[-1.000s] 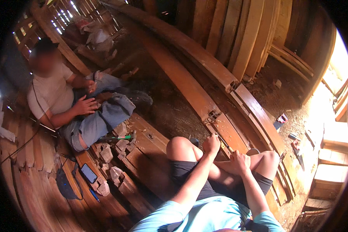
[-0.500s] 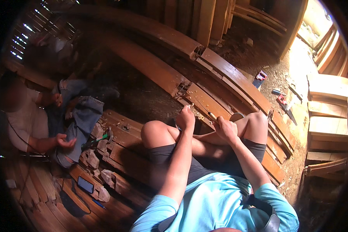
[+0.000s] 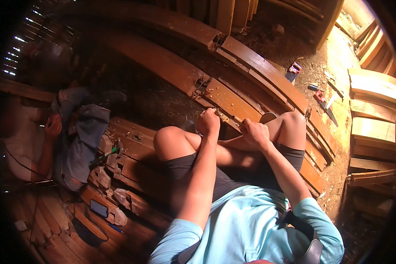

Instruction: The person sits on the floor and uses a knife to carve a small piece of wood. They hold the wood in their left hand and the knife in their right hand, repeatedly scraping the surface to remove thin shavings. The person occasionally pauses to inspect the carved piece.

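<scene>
I sit with both arms reaching forward over my crossed legs. My right hand (image 3: 255, 133) is closed round a slim tool with a light wooden handle (image 3: 237, 119); its working end points toward my left hand, and its exact kind is not clear. My left hand (image 3: 208, 123) is closed on a small pale piece of wood (image 3: 217, 113), which shows just past the fingers. Under and beyond both hands runs a long brown wooden beam (image 3: 233, 102) with shavings scattered on it and a cut joint (image 3: 201, 84).
To the left a person in jeans (image 3: 86, 141) sits near a green-handled hammer (image 3: 108, 155). A phone (image 3: 99, 208) and a blue pen (image 3: 116, 228) lie on the boards. Handsaws (image 3: 328, 110) rest on the ground at right, beside stacked planks (image 3: 373, 127).
The right hand's tool has shifted slightly, and its blade no longer shows plainly. Both hands sit higher in the picture as the view tilts. The other person's hand has risen from the knee.
</scene>
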`<state>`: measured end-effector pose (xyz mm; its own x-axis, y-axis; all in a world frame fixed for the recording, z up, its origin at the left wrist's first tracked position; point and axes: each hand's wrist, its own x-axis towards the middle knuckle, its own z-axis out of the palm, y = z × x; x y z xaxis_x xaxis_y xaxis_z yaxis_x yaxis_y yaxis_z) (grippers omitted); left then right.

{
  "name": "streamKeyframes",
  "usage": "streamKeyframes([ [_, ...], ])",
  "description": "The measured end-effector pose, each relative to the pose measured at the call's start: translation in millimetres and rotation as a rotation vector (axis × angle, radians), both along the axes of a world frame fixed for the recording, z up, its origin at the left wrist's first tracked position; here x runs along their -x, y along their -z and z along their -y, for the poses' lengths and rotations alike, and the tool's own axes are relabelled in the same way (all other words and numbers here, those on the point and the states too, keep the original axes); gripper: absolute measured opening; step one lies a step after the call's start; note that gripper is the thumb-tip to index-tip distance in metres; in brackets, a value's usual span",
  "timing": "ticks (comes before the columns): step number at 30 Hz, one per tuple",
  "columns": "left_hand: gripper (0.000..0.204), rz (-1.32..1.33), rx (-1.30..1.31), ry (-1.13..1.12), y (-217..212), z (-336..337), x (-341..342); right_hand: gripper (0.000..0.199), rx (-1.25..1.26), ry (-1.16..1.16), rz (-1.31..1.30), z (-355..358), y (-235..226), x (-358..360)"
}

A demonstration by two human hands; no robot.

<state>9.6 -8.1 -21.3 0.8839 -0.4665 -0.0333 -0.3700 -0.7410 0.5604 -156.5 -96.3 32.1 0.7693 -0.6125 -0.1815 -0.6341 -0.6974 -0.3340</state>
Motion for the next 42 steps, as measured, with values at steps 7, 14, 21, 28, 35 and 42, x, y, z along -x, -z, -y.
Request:
streamKeyframes([
  [7,0.018,0.024,0.081,-0.054,-4,0,-4,0.035,-0.058,0.104,0.022,5,-4,1],
  [14,0.017,0.071,0.087,0.003,-6,-1,-3,0.035,-0.148,0.132,0.028,6,4,1],
  [21,0.016,0.100,0.039,0.022,2,-2,-5,0.023,-0.367,0.235,0.835,-17,-38,-12],
  [28,0.018,0.087,-0.068,0.066,-5,-2,1,0.029,-0.089,0.102,-0.096,-44,7,-7],
  [35,0.018,0.105,-0.048,0.041,-3,0,3,0.027,-0.031,0.110,0.014,-41,11,-5],
  [42,0.020,0.069,-0.109,0.054,-5,-7,3,0.034,-0.208,0.133,0.031,-39,22,-7],
])
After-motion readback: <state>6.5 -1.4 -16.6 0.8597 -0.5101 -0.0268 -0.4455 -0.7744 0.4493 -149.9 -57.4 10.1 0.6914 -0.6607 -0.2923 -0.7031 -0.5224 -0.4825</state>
